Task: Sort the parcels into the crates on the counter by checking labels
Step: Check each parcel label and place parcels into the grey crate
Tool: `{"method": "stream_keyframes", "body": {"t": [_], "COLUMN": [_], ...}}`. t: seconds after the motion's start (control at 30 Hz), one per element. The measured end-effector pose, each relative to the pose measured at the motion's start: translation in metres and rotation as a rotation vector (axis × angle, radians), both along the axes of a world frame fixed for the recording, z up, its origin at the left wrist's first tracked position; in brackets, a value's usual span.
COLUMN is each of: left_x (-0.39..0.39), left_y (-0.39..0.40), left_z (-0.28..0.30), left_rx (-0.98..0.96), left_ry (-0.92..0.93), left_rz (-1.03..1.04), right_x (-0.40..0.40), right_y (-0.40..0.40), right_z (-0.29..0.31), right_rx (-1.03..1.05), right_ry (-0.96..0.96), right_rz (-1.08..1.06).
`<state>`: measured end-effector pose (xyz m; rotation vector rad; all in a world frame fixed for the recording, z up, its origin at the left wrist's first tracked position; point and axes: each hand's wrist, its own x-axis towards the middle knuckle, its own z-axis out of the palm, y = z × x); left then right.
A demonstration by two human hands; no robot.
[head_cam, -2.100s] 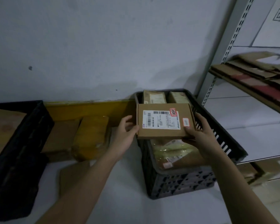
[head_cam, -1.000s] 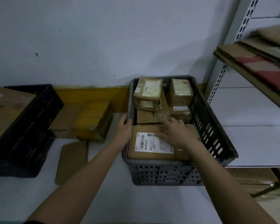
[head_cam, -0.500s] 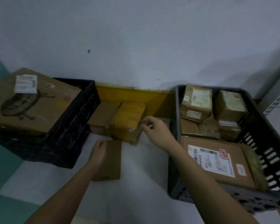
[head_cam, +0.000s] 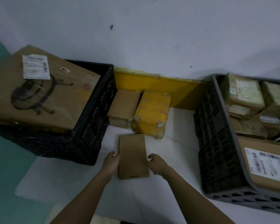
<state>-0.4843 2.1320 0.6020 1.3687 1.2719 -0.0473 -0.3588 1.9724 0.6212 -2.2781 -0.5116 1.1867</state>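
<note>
- So, labelled parcel (head_cam: 268,165) now sits in the grey crate (head_cam: 220,143), off right of the grip.
- Left hand (head_cam: 111,162) and right hand (head_cam: 157,164) now curl on the flat parcel (head_cam: 132,156)'s edges; label hidden, flip next, I'd guess.

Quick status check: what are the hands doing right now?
Left hand and right hand each on a side edge of the flat brown parcel, grip loose. No label showing on top. Yellow parcel just behind.

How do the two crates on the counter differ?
The black crate on the left is darker than the grey crate on the right. The black crate carries one large box tilted across its top; the grey crate holds several smaller parcels inside. Both have perforated walls and stand on the white counter.
</note>
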Motion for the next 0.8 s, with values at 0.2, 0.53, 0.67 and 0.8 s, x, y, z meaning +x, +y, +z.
{"method": "stream_keyframes", "body": {"t": [0.2,0.53,0.67,0.8], "left_x": [-0.003,-0.007,-0.017,-0.026], "left_y": [0.003,0.015,0.024,0.031], "left_z": [-0.014,-0.014,-0.01,0.0], "left_rx": [-0.125,-0.12,-0.089,-0.1], "left_ry": [-0.017,-0.104,-0.184,-0.311], "left_rz": [-0.036,0.0,0.116,0.189], "right_x": [-0.023,-0.029,-0.033,-0.035], "right_y": [0.014,0.014,0.018,0.026], "right_z": [-0.015,-0.008,-0.001,0.008], "right_rx": [0.015,0.135,0.346,0.484], "right_ry": [0.057,0.187,0.301,0.385], "right_rz": [-0.065,-0.347,-0.512,-0.586]}}
